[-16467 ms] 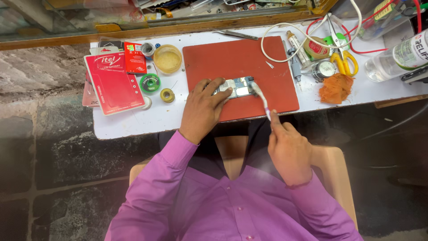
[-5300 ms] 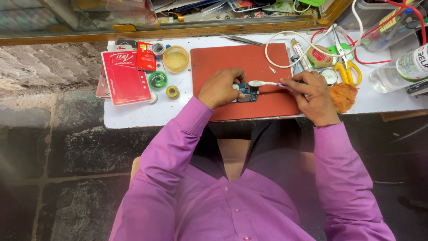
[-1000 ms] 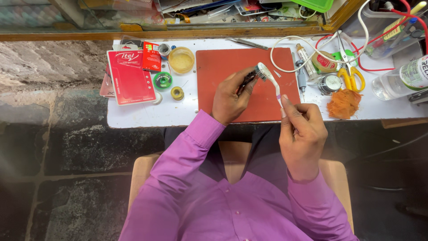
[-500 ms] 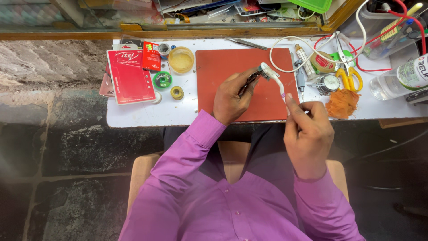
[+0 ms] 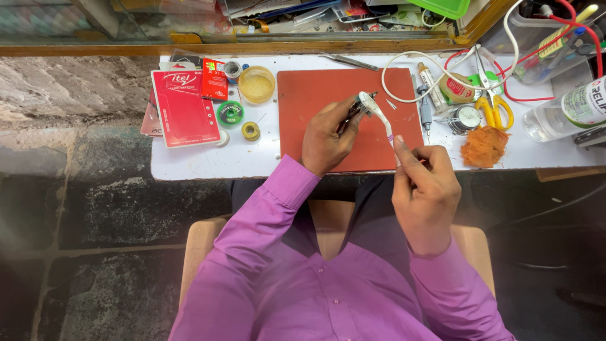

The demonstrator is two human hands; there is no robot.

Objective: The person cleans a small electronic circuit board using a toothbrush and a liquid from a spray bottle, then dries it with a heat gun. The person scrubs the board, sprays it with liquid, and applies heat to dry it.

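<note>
My left hand (image 5: pixel 325 136) holds a small dark circuit board (image 5: pixel 353 112) on edge above the red work mat (image 5: pixel 303 95). A white toothbrush (image 5: pixel 377 117) is gripped in my right hand (image 5: pixel 424 186), and its bristled head rests against the top of the board. Both hands hover over the mat's right half, near the table's front edge. My purple sleeves reach up from the bottom of the view.
Left of the mat lie a red box (image 5: pixel 183 107), a yellow-lidded pot (image 5: pixel 257 84), a green solder reel (image 5: pixel 230 113) and a small yellow reel (image 5: pixel 250 131). To the right are tweezers (image 5: pixel 348 61), white cable (image 5: pixel 410 60), yellow-handled scissors (image 5: pixel 495 104), an orange cloth (image 5: pixel 483 146) and a plastic bottle (image 5: pixel 565 113).
The board, flat on the mat before, is now lifted and tilted in my left hand. My right hand has brought the toothbrush head up against it.
</note>
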